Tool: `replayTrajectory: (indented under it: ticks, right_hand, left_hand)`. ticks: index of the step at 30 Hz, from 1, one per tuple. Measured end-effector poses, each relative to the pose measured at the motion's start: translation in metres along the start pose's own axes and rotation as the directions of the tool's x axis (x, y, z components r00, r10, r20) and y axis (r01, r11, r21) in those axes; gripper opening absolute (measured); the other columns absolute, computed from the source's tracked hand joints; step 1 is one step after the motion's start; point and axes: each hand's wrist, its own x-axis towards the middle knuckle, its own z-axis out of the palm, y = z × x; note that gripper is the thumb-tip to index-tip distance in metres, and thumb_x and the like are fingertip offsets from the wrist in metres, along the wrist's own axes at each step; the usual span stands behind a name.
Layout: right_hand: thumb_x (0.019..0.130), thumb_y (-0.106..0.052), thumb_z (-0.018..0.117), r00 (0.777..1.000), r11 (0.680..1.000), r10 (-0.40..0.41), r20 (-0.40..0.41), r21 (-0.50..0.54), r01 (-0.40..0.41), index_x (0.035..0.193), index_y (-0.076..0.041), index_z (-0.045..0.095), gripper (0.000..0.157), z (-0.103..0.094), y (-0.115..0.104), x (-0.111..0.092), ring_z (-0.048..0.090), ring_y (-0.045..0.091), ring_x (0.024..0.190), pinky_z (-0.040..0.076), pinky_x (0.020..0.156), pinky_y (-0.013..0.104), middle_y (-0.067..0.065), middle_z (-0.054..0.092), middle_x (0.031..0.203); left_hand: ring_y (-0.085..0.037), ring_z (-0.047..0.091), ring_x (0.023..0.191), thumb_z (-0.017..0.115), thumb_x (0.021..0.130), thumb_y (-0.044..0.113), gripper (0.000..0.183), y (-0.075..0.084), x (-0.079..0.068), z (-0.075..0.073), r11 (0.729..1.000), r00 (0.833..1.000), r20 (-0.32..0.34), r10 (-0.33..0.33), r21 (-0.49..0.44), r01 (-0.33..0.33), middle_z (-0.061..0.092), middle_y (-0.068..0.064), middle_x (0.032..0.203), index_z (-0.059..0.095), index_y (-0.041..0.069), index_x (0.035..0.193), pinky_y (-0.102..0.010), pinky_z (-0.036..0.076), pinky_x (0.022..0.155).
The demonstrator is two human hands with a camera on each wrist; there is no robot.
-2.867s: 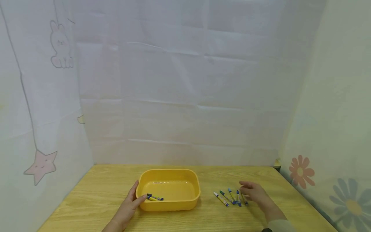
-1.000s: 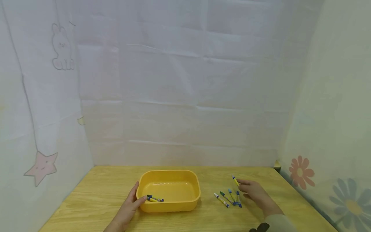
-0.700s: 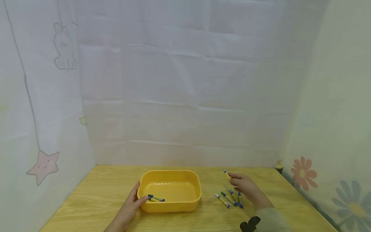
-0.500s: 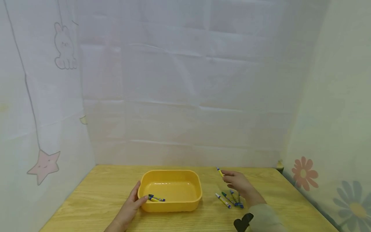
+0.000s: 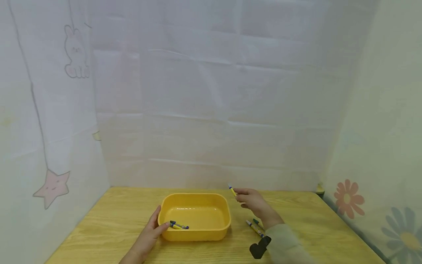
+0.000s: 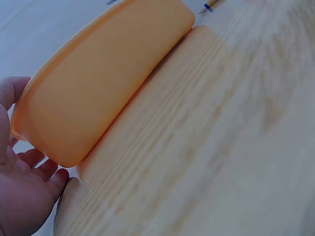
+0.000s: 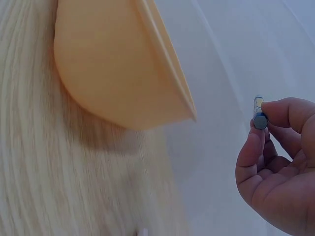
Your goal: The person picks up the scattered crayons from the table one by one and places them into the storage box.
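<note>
A yellow plastic tub (image 5: 194,235) stands on the table, its outer wall (image 6: 98,83) large in the left wrist view. My left hand (image 5: 147,234) grips its left end, thumb over the rim and fingers outside. Several crayons (image 5: 178,225) lie inside by that thumb. Between thumb and fingertips, my right hand (image 5: 255,203) pinches one crayon (image 5: 232,190) with a yellow and blue wrapper, raised just right of the tub's far right corner. The right wrist view shows this crayon (image 7: 260,118) end-on, apart from the tub.
Loose crayons (image 5: 254,228) lie on the wooden table (image 5: 99,227) right of the tub, partly hidden behind my right forearm and sleeve (image 5: 287,244). A black piece (image 5: 260,247) sits at that sleeve. A pale sheet (image 5: 211,110) hangs behind the table.
My right hand has picked a crayon from the right-hand group and carried it left and up toward the tub. The left hand keeps its grip on the tub, which stays put.
</note>
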Motion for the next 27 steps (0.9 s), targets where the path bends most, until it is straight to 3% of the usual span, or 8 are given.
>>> replayTrajectory:
  ticks: [6,11,19,27]
  right_hand:
    - [0.095,-0.01,0.059,1.0,1.0,-0.001,0.006,0.0,0.001,0.135,0.0,0.057,0.042,0.023,-0.014,0.01,0.059,0.029,0.113,0.053,0.093,0.046,0.024,0.056,0.137]
    - [0.093,-0.009,0.06,0.998,1.0,-0.016,0.063,-0.004,0.016,0.134,0.001,0.058,0.042,0.045,-0.021,0.019,0.06,0.029,0.106,0.054,0.084,0.037,0.025,0.059,0.13]
    - [0.095,-0.009,0.06,0.985,0.998,-0.028,0.173,-0.051,0.037,0.133,0.001,0.059,0.039,0.088,-0.025,0.027,0.061,0.025,0.106,0.055,0.087,0.044,0.022,0.059,0.13]
    - [0.091,-0.006,0.063,0.972,0.99,-0.011,0.237,-0.135,0.044,0.125,0.0,0.065,0.035,0.128,-0.025,0.03,0.063,0.022,0.095,0.058,0.083,0.046,0.014,0.066,0.113]
  left_hand:
    - [-0.048,0.001,0.148,0.058,0.099,0.026,0.086,-0.001,0.001,0.0,1.0,0.999,0.02,0.026,-0.014,-0.026,-0.004,-0.029,0.161,-0.002,0.008,0.158,-0.061,0.012,0.119]
    - [-0.047,-0.001,0.149,0.059,0.098,0.025,0.086,-0.002,0.001,0.0,0.999,0.999,0.02,0.025,-0.026,-0.024,-0.005,-0.027,0.162,-0.001,0.009,0.158,-0.06,0.01,0.12]
    - [-0.047,-0.002,0.149,0.057,0.099,0.028,0.085,-0.001,0.0,-0.001,1.0,1.0,0.012,0.022,-0.018,-0.022,-0.005,-0.026,0.162,0.0,0.01,0.159,-0.061,0.01,0.12]
    - [-0.046,-0.001,0.149,0.056,0.099,0.028,0.083,-0.001,-0.001,0.0,1.0,1.0,-0.004,0.029,-0.009,-0.029,-0.002,-0.025,0.163,0.001,0.01,0.159,-0.06,0.011,0.12]
